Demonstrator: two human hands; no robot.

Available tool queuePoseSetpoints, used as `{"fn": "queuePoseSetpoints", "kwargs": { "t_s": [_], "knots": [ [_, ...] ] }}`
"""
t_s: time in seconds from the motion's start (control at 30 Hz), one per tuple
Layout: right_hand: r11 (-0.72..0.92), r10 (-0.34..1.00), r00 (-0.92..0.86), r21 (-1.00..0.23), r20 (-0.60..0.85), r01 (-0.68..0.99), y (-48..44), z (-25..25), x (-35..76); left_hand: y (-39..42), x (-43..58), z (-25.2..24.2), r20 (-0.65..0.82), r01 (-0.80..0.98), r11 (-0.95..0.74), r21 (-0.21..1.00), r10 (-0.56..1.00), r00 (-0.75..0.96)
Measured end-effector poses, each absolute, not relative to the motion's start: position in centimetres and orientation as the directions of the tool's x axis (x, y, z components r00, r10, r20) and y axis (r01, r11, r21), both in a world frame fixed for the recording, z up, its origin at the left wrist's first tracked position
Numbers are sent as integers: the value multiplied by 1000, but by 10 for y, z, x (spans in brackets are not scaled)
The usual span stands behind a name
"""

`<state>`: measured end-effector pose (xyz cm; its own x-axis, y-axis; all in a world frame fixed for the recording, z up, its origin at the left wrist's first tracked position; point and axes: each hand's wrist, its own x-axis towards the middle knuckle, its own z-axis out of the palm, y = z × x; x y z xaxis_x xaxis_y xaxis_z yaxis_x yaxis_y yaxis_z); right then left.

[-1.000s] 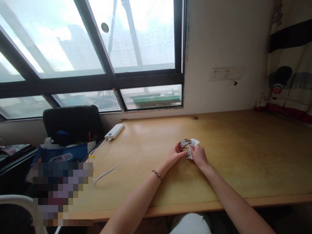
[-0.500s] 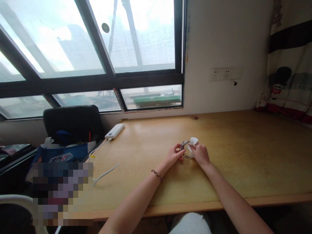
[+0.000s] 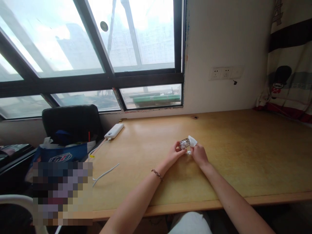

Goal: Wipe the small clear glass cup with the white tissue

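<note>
Over the middle of the wooden table [image 3: 243, 156], my left hand [image 3: 177, 152] is closed on the left side of a shiny silver bangle [image 3: 184, 144] with a dark patterned band. My right hand [image 3: 199, 154] pinches a crumpled white tissue [image 3: 192, 141], which touches or lies very close to the bangle's right side. Fingers of both hands partly hide the bangle, and its lower edge glints between them. A braided bracelet [image 3: 157, 175] circles my left wrist.
A white power bank [image 3: 114, 131] with a white cable [image 3: 106, 175] lies at the table's left edge. Beyond that edge are a black chair [image 3: 71, 118] and a blue bag [image 3: 63, 154]. Window and wall sockets [image 3: 220, 73] stand behind the table.
The bangle has turned in my left hand, so its opening now faces me less and its band shows more. The tissue has shifted slightly to the left with my right hand.
</note>
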<state>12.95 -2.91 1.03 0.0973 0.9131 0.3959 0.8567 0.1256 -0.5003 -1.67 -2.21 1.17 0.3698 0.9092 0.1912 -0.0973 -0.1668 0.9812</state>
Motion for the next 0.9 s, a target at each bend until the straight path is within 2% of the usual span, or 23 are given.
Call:
{"fn": "queuePoseSetpoints", "kwargs": {
  "t_s": [0.13, 0.2, 0.3, 0.4, 0.5, 0.6, 0.67, 0.7, 0.8, 0.9],
  "knots": [
    [195, 876, 1, -356, 482, 914, -38, 19, 132, -27, -21, 19, 269, 93, -319, 943, 898, 349],
    [211, 863, -18, -327, 506, 921, -40, 22, 133, -29, -21, 20, 292, 46, -333, 942, 880, 374],
    [220, 848, -9, -336, 529, 916, -40, 23, 136, -30, -18, 17, 265, -67, -262, 963, 861, 434],
    [240, 837, 40, -433, 545, 869, -35, 21, 138, -29, -17, 12, 206, -109, -175, 979, 864, 460],
    [238, 874, 117, -625, 472, 744, -29, 16, 134, -26, -17, 8, 193, -165, -131, 978, 872, 450],
    [67, 978, 140, -863, 157, 501, -24, 8, 125, -22, -17, 4, 194, -230, -102, 968, 885, 423],
    [-44, 997, 72, -936, -20, 350, -23, 4, 119, -20, -17, 2, 199, -253, -106, 962, 904, 379],
    [-65, 997, 55, -948, -51, 311, -23, 3, 117, -19, -16, 1, 205, -257, -114, 960, 910, 361],
    [-3, 991, 123, -920, 49, 391, -26, 3, 117, -18, -16, 2, 239, -213, -173, 962, 911, 337],
    [141, 955, 112, -751, 275, 646, -30, 7, 124, -21, -17, 6, 235, -56, -229, 972, 920, 312]
  ]
}}
